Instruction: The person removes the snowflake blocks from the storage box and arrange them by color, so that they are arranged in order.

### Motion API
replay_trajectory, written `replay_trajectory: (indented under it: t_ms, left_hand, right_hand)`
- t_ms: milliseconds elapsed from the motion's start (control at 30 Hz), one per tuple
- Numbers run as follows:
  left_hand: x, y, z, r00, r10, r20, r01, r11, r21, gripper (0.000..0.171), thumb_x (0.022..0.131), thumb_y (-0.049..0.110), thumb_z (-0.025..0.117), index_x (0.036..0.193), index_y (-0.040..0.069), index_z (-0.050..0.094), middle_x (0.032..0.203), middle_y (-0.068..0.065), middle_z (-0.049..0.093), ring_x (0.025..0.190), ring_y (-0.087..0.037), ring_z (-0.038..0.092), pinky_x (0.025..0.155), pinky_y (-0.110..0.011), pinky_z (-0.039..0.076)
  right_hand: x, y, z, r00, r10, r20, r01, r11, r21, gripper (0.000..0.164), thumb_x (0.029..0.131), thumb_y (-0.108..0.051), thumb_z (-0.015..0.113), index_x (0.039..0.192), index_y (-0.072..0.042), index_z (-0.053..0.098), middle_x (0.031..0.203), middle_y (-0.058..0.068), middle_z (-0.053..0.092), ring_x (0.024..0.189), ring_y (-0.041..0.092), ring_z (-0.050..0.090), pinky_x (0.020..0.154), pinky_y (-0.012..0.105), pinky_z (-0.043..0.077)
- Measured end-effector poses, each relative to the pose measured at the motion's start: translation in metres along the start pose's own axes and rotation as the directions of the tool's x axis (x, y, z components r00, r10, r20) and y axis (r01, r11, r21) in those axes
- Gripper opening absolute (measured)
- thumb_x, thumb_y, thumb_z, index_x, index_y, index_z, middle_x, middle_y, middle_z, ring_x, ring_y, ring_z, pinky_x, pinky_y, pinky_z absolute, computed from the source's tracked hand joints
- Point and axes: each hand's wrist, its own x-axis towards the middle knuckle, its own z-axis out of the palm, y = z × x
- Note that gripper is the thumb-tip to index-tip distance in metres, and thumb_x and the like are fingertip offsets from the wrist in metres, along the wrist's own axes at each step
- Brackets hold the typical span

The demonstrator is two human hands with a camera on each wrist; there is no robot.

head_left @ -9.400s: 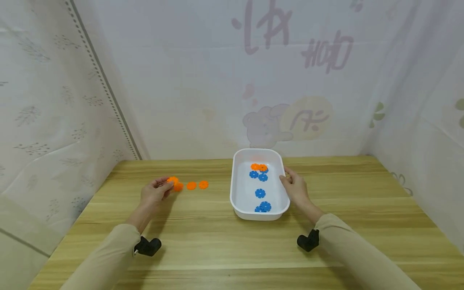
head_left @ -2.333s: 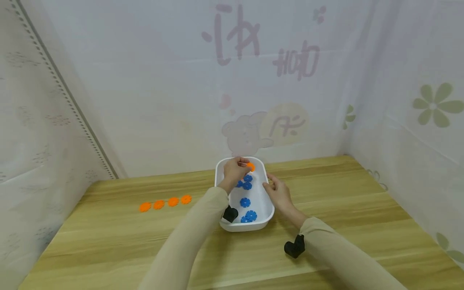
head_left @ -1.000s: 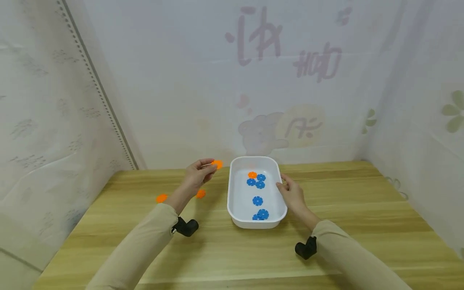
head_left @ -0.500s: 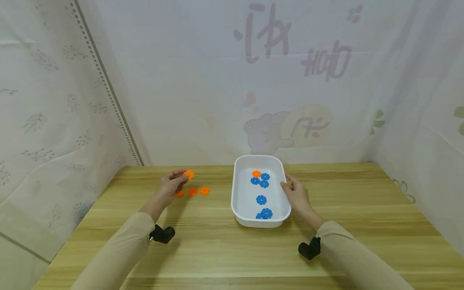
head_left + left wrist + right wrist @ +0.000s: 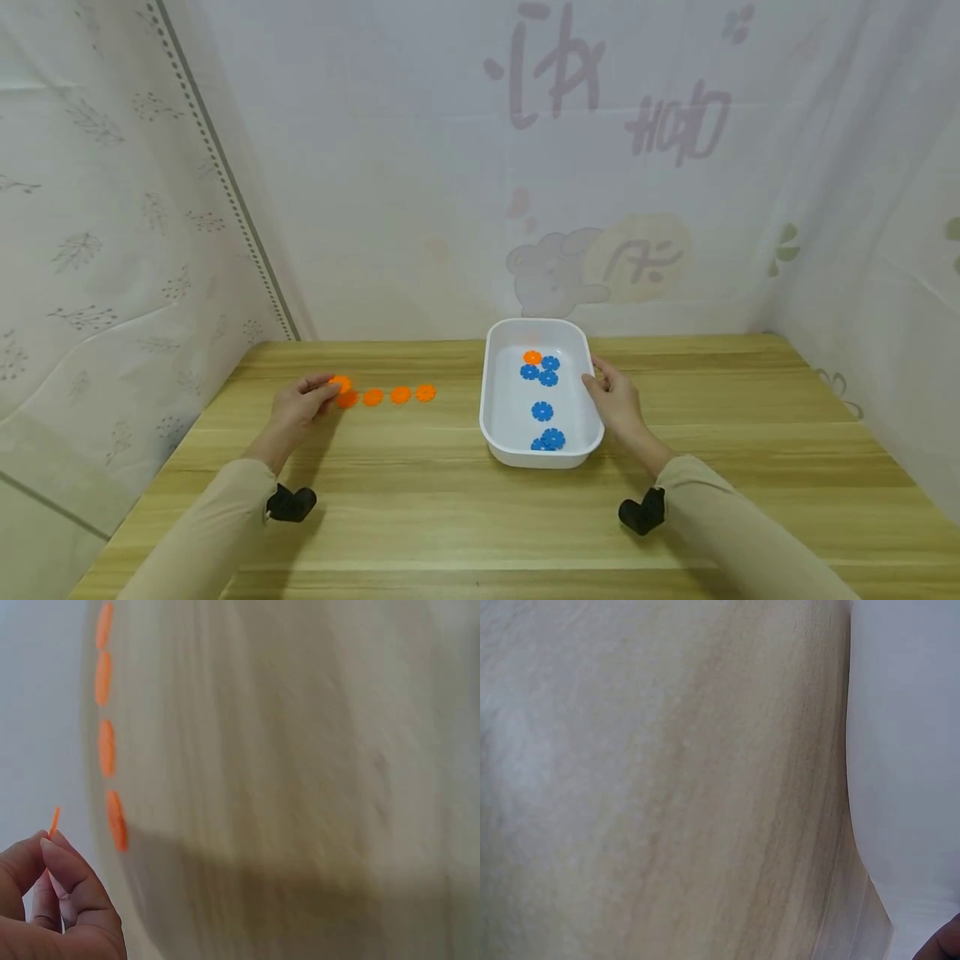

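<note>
My left hand (image 5: 296, 408) pinches an orange snowflake disc (image 5: 341, 382) between thumb and fingertips, just above the left end of a row of several orange discs (image 5: 401, 395) on the table. In the left wrist view the held disc (image 5: 54, 820) stands edge-on, apart from the row (image 5: 107, 748). My right hand (image 5: 617, 407) grips the right side of a white plastic tray (image 5: 510, 417), thumb at the rim. Inside the tray lie one orange disc (image 5: 532, 357) and several blue discs (image 5: 542, 411), two of them overlapping near the front. The right wrist view shows the tray's outer wall (image 5: 904, 750) and a fingertip.
The wood-grain table (image 5: 420, 517) runs back to a patterned white cloth (image 5: 390, 208), which also hangs at both sides. A black wrist mount (image 5: 292, 504) sits under the left forearm, another (image 5: 642, 512) under the right.
My left hand reached into the tray, took out one of two orange discs and carried it left to the row's end. The table row has grown by one. My right hand stayed on the tray.
</note>
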Motion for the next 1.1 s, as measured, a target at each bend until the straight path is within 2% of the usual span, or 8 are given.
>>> replay_trajectory:
  t_ms: [133, 300, 500, 600, 667, 767, 933, 1100]
  left_hand:
    - [-0.001, -0.005, -0.008, 0.999, 0.005, -0.039, -0.003, 0.999, 0.049, 0.023, 0.091, 0.003, 0.058, 0.114, 0.003, 0.058, 0.072, 0.018, 0.062, 0.067, 0.002, 0.058, 0.063, -0.014, 0.049]
    - [0.001, -0.010, -0.014, 0.996, -0.005, -0.093, 0.016, 0.994, 0.111, 0.038, 0.091, 0.005, 0.059, 0.126, -0.007, 0.049, 0.074, 0.017, 0.060, 0.066, 0.002, 0.058, 0.063, -0.014, 0.050]
    - [0.007, -0.017, -0.021, 0.989, -0.012, -0.148, 0.037, 0.985, 0.170, 0.045, 0.090, 0.004, 0.059, 0.130, -0.009, 0.045, 0.071, 0.017, 0.059, 0.065, 0.002, 0.059, 0.063, -0.015, 0.052]
    - [0.010, -0.020, -0.023, 0.987, 0.019, -0.160, 0.020, 0.971, 0.239, 0.043, 0.089, 0.003, 0.059, 0.129, -0.010, 0.046, 0.071, 0.016, 0.058, 0.064, 0.002, 0.059, 0.063, -0.015, 0.053]
    - [0.011, -0.021, -0.024, 0.984, 0.057, -0.167, -0.003, 0.951, 0.308, 0.041, 0.089, 0.002, 0.059, 0.126, -0.010, 0.048, 0.073, 0.013, 0.059, 0.063, 0.002, 0.059, 0.061, -0.016, 0.053]
    - [0.011, -0.022, -0.023, 0.979, 0.113, -0.172, -0.030, 0.906, 0.421, 0.037, 0.088, 0.003, 0.060, 0.122, -0.010, 0.052, 0.078, 0.007, 0.059, 0.063, 0.003, 0.058, 0.061, -0.017, 0.053]
    - [0.009, -0.022, -0.022, 0.969, 0.156, -0.192, -0.024, 0.832, 0.554, 0.033, 0.088, 0.007, 0.062, 0.118, -0.007, 0.057, 0.084, -0.001, 0.061, 0.066, 0.001, 0.055, 0.060, -0.016, 0.051]
    - [0.008, -0.021, -0.021, 0.962, 0.184, -0.203, -0.012, 0.768, 0.640, 0.032, 0.088, 0.011, 0.063, 0.116, -0.006, 0.059, 0.090, -0.008, 0.063, 0.075, -0.008, 0.053, 0.060, -0.015, 0.044]
  right_hand:
    - [0.000, 0.000, -0.001, 1.000, -0.007, 0.003, 0.007, 1.000, 0.001, 0.045, 0.097, -0.014, 0.051, 0.139, -0.001, 0.043, 0.079, 0.019, 0.056, 0.068, 0.023, 0.055, 0.052, 0.019, 0.045]
    - [0.000, 0.001, 0.000, 1.000, 0.003, 0.007, -0.003, 1.000, -0.006, 0.045, 0.097, -0.015, 0.051, 0.139, -0.002, 0.043, 0.079, 0.019, 0.056, 0.068, 0.023, 0.054, 0.052, 0.019, 0.045]
    - [0.002, 0.001, 0.000, 1.000, -0.002, 0.007, 0.002, 1.000, -0.012, 0.045, 0.097, -0.015, 0.051, 0.139, -0.002, 0.043, 0.079, 0.018, 0.056, 0.068, 0.023, 0.055, 0.052, 0.019, 0.045]
    - [0.002, 0.000, -0.001, 1.000, -0.007, 0.010, 0.007, 1.000, -0.014, 0.045, 0.097, -0.015, 0.051, 0.139, -0.001, 0.043, 0.074, 0.013, 0.054, 0.066, 0.020, 0.053, 0.051, 0.019, 0.044]
    - [0.002, 0.000, -0.001, 1.000, -0.007, 0.010, 0.007, 1.000, -0.017, 0.045, 0.097, -0.015, 0.052, 0.139, -0.001, 0.042, 0.072, 0.010, 0.052, 0.064, 0.016, 0.050, 0.050, 0.019, 0.043]
    - [0.001, 0.001, -0.001, 1.000, -0.001, 0.012, 0.001, 1.000, -0.018, 0.046, 0.097, -0.015, 0.051, 0.139, -0.001, 0.042, 0.071, 0.008, 0.051, 0.063, 0.013, 0.048, 0.050, 0.019, 0.042]
    - [0.000, 0.001, -0.001, 1.000, 0.007, 0.018, -0.007, 1.000, -0.011, 0.047, 0.097, -0.016, 0.051, 0.140, -0.001, 0.041, 0.075, 0.012, 0.053, 0.065, 0.015, 0.050, 0.051, 0.020, 0.043]
    - [0.001, 0.001, -0.001, 1.000, 0.013, 0.019, -0.013, 1.000, -0.008, 0.047, 0.097, -0.017, 0.051, 0.141, -0.002, 0.041, 0.075, 0.011, 0.053, 0.066, 0.017, 0.050, 0.052, 0.020, 0.043]
